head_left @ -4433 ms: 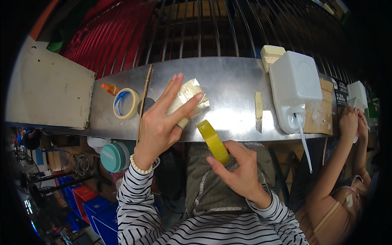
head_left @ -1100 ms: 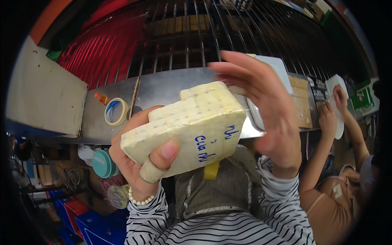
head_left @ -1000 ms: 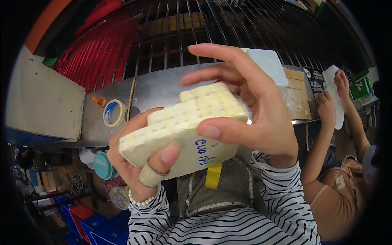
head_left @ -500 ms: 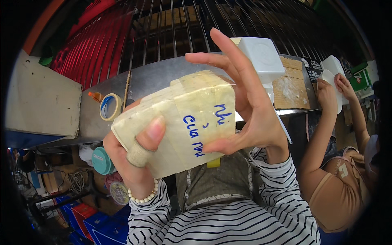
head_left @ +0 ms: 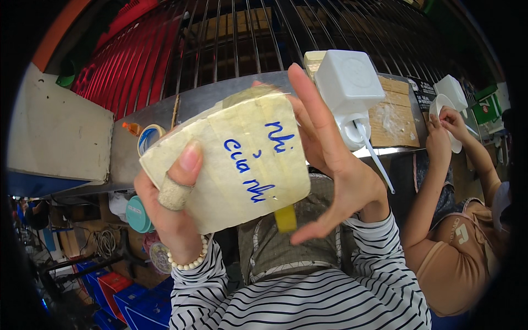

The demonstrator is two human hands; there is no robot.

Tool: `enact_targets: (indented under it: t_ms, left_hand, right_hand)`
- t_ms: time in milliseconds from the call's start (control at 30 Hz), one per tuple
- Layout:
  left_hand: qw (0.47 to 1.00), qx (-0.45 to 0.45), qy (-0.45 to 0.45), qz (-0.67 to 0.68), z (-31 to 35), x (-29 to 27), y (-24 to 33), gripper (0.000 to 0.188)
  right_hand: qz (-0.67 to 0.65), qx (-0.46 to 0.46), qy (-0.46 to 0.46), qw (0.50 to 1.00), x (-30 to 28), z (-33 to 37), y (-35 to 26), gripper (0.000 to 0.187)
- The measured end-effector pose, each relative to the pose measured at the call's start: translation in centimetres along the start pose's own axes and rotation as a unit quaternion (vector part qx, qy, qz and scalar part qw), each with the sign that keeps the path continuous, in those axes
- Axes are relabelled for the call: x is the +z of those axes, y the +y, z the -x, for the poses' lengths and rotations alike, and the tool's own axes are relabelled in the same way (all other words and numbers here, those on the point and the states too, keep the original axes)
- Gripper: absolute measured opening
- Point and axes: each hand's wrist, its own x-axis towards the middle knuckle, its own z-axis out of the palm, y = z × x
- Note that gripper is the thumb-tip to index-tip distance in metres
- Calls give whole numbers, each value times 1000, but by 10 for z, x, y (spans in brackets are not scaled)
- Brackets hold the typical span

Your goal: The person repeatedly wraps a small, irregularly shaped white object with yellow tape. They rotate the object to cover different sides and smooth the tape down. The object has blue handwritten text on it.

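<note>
My left hand point(head_left: 175, 212) grips a thick block point(head_left: 242, 159) wrapped in cream-coloured tape, with blue handwriting on its face. Its thumb, with a band of tape around it, presses on that face, while the other fingers are hidden behind. Beside the block's right edge, my right hand point(head_left: 341, 159) has thumb and fingers spread apart. Its thumb is off the block; whether the partly hidden fingers touch the far side I cannot tell. A short yellow strip point(head_left: 286, 219) shows below the block's lower edge, in front of my dark apron point(head_left: 291, 247).
On the metal table stands a white square container point(head_left: 349, 80); a white stick point(head_left: 377, 159) juts below it. A cardboard sheet point(head_left: 393, 118) lies right of it, a tape roll point(head_left: 148, 137) at left. A co-worker's hands point(head_left: 443, 129) hold a white curved piece point(head_left: 441, 104) at right.
My right thumb has come off the block's face and moved down, and the hand has opened wider. The block has shifted slightly left in my left hand.
</note>
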Motion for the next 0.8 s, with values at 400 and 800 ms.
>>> enact_targets:
  t_ms: [400, 800]
  left_hand:
    - [997, 52, 27, -46, 3, 4, 0, 50]
    - [989, -42, 9, 141, -19, -9, -5, 48]
  right_hand:
    - [-23, 71, 75, 994, 4, -13, -8, 134]
    - [-101, 49, 63, 992, 9, 4, 6, 148]
